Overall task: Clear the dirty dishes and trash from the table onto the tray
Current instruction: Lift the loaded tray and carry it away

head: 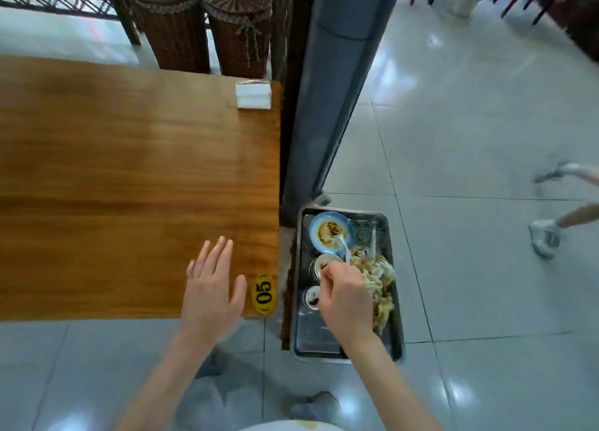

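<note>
A metal tray (348, 349) sits low beside the right end of the wooden table (129, 187). It holds a blue plate (330, 231) with sauce, a stack of small bowls (319, 265), a small sauce dish (312, 297) and a heap of crumpled tissues (381, 284). My right hand (345, 297) hovers over the tray with its fingers pinched on a white spoon (343, 246) that points toward the blue plate. My left hand (212, 288) rests flat on the table's near right corner, fingers spread, holding nothing.
A white napkin box (253, 96) stands at the table's far right corner. A yellow "05" tag (263, 294) marks the near corner. Two wicker baskets (207, 25) stand behind the table. A grey post (334, 83) rises beside the tray. A person's legs (557, 223) pass at right.
</note>
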